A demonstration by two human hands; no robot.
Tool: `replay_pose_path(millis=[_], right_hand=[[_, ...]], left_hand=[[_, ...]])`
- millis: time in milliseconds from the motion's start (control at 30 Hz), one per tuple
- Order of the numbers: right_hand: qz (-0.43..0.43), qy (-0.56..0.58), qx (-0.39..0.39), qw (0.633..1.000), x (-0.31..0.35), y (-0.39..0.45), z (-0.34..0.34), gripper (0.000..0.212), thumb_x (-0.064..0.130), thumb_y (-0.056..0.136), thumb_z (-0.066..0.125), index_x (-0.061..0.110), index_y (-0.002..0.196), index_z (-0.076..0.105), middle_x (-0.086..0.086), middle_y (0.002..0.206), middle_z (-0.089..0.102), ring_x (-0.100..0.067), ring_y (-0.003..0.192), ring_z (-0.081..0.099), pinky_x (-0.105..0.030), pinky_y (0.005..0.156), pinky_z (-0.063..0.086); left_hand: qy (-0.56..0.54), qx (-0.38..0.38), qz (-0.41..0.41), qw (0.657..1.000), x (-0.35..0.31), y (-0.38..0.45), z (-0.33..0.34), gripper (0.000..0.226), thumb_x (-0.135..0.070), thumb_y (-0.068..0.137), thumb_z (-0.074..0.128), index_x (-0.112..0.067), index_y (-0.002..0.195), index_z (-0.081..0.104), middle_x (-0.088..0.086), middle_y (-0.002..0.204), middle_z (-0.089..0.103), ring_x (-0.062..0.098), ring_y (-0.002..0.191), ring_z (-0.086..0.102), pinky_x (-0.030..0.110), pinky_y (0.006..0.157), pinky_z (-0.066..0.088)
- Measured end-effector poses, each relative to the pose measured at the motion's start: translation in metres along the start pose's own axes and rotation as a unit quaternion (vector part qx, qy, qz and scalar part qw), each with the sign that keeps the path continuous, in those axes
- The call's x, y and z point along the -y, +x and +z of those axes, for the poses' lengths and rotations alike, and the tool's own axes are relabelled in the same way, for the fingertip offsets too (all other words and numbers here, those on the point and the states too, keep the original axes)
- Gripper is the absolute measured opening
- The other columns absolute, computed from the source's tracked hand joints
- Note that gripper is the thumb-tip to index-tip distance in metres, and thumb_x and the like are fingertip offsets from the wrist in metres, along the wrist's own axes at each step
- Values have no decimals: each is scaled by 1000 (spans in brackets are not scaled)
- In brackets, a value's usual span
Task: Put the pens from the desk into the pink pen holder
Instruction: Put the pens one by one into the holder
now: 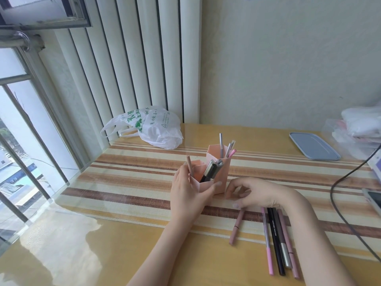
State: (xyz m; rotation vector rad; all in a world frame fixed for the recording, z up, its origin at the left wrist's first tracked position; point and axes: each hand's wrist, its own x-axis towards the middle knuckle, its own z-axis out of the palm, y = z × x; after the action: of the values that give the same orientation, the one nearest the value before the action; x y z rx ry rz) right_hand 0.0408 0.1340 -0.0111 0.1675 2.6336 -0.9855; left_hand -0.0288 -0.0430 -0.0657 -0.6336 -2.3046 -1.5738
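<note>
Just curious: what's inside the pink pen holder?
The pen holder shows several pens: a grey one at the back and a black one in front. Their lower ends are hidden by its walls.

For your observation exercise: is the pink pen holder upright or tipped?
Upright: the pink pen holder stands on its base, pens poking from the top, left hand steadying it.

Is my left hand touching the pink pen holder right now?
Touching. The head view shows the left hand wrapped around the front of the pink pen holder, thumb pressed against its lower wall, no gap visible.
</note>
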Motion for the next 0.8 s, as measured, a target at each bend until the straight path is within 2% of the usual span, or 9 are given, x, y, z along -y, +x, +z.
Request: replay_pose_path(millis=[67,133,233,367,500,600,667,800], right_hand=[[-1,-13,31,999,1,-4,-3,30,19,79,74,42,95,61,8,126,53,-12,115,49,-35,102,42],[9,-49,60,997,6,-6,-4,38,17,78,74,43,100,58,8,130,47,-15,118,46,-39,101,43],[47,-151,105,982,16,-4,1,46,12,74,75,38,105,53,6,131,45,-19,111,50,-37,95,44],[49,-183,67,980,19,-1,7,33,12,77,74,31,94,52,7,108,46,-16,93,49,-29,72,42],[19,-154,19,988,19,0,7,20,20,79,74,26,92,59,6,110,49,-14,95,47,-30,80,42],[38,-164,74,983,24,0,8,33,20,77,75,30,102,56,4,120,53,-19,104,53,-34,88,44],[39,-181,81,979,27,3,12,31,19,76,76,31,96,55,3,121,53,-21,107,54,-34,88,44],[15,-188,27,982,29,7,17,14,25,79,74,30,79,60,5,109,50,-18,106,45,-33,85,43]], left_hand=[[0,-1,0,1000,1,0,1,53,-65,56,69,-33,92,46,-14,87,54,13,87,52,20,70,37],[-2,0,4,1000,1,0,0,50,-64,56,70,-39,92,45,-16,89,55,11,90,52,18,72,37],[-6,1,3,1000,2,0,0,56,-64,57,69,-33,97,48,-16,92,56,12,91,53,19,73,37],[-12,-2,1,1000,1,1,0,52,-63,56,70,-38,95,45,-18,90,54,12,90,52,14,71,35],[-8,-3,2,1000,1,0,0,55,-64,56,70,-34,96,46,-15,91,56,13,90,53,22,71,39],[-13,-1,6,1000,1,0,-1,50,-63,57,71,-49,94,41,-19,94,58,6,94,52,14,73,37],[-12,-1,8,1000,0,0,-2,49,-62,57,72,-53,93,40,-22,95,58,3,96,52,12,74,36],[-11,-5,8,1000,0,0,-2,49,-61,57,73,-53,92,40,-23,93,57,1,95,51,10,74,35]])
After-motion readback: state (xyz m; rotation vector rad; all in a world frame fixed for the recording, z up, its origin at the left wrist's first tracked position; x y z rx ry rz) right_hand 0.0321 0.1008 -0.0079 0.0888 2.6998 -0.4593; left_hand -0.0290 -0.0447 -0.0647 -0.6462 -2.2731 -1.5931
